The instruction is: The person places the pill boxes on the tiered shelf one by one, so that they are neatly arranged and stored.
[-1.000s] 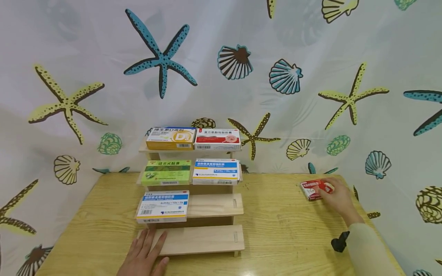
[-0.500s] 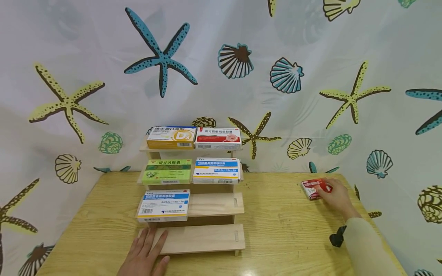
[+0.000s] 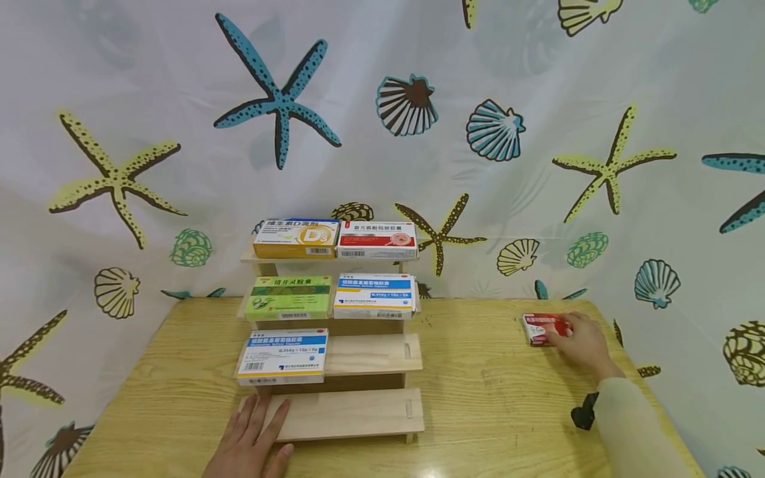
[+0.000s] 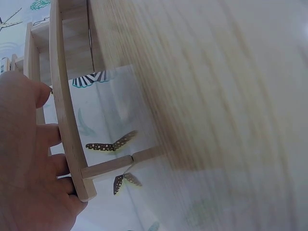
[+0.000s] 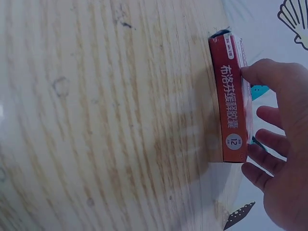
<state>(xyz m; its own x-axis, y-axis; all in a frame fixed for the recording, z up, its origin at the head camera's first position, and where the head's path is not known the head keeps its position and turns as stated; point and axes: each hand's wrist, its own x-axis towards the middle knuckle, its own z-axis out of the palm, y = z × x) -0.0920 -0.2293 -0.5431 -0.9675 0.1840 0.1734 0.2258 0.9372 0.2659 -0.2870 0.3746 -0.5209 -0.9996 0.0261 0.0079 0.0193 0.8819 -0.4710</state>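
Observation:
A small red and white medicine box point(image 3: 540, 328) lies on the table at the right, its red printed side point(image 5: 230, 98) facing the right wrist camera. My right hand point(image 3: 584, 342) is on the box's right part, thumb at the near edge and fingers at the far edge, gripping it. My left hand point(image 3: 245, 435) rests on the left end of the lowest tier of a stepped wooden rack point(image 3: 346, 415), fingers stretched out. In the left wrist view, that hand point(image 4: 29, 159) touches the rack's board point(image 4: 65, 96).
The upper tiers bear several medicine boxes: an orange and white box point(image 3: 295, 240), a red and white one point(image 3: 376, 242), a green one point(image 3: 288, 299), and two blue and white ones point(image 3: 373, 297), point(image 3: 282, 358). A patterned curtain point(image 3: 382, 166) hangs behind the wooden table point(image 3: 472, 392).
The red medicine box has turned slightly on the table under my right hand, which has shifted a little. My left hand stays on the rack.

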